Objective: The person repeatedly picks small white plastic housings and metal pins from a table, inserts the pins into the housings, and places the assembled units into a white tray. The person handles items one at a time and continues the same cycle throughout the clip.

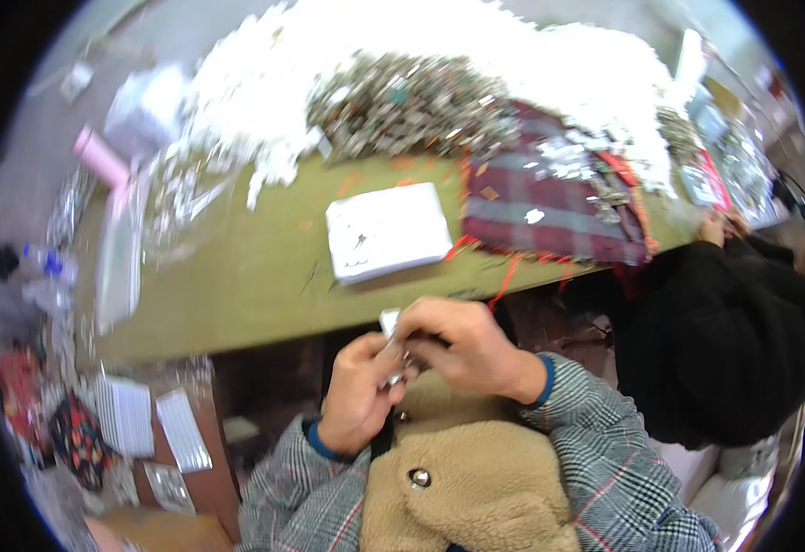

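Close in front of my body, past the table's near edge, both my hands meet around a small white strip-like piece point(389, 321). My left hand point(358, 394) is closed on its lower part, thumb and fingers pinched together. From the right, my right hand point(462, 342) bends over it with its fingertips closed on the same piece. Something shiny shows between the fingers, too blurred to name. Just beyond the hands, a stack of white cards or paper point(388, 230) with small dark marks lies on the table.
The green-topped table point(237, 294) carries a large white heap point(264, 83), a pile of small silvery-brown pieces point(411, 101) and a plaid cloth point(550, 193). At left stand a pink roll point(100, 156) and clear plastic. A person in black point(724, 340) works close at right.
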The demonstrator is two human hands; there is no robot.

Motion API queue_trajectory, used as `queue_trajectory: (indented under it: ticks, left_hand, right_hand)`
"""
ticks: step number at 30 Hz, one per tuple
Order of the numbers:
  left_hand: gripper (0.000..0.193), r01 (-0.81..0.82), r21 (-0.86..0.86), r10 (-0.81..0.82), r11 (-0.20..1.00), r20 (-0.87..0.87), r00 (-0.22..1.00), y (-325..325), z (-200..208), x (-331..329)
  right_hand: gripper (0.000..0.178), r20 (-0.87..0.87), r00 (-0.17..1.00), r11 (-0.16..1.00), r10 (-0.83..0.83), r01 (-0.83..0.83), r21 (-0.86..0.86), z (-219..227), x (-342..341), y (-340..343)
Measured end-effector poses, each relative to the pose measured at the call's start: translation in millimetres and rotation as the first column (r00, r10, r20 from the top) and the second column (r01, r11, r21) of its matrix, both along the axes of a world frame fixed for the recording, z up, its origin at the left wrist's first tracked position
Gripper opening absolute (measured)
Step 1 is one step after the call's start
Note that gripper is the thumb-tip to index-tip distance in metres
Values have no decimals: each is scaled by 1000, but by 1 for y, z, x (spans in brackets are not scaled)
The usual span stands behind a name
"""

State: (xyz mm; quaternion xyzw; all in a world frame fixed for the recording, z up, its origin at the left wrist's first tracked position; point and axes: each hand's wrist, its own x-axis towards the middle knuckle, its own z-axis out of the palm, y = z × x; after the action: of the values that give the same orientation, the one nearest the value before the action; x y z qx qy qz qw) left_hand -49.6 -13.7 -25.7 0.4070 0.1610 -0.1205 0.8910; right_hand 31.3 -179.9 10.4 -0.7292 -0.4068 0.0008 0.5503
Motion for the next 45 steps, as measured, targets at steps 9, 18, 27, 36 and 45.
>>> queue_trajectory:
  ticks: [9,18,27,36,45]
  left_hand:
    - [16,-70,-61,70,996,11,997,-7,-7,15]
    - [24,129,150,-138,980,48,989,-33,20,33]
    - [11,307,136,-309,942,-8,951,-40,10,32]
    - [32,318,-321,-322,892,43,946,-23,-12,21]
    - [26,238,-463,-200,854,130,971,-13,-20,12]
  right_hand:
    - [35,423,872,965,-245,179,191,-37,-18,-5]
    - [18,-289,931,881,-223,320,348,-33,-12,-54]
    - [20,-855,506,970,116,129,208,-34,1,-53]
    - [13,-468,883,982,-36,117,146,-23,-7,-41]
    - [35,530,844,995,-83,98,0,-17,-18,-26]
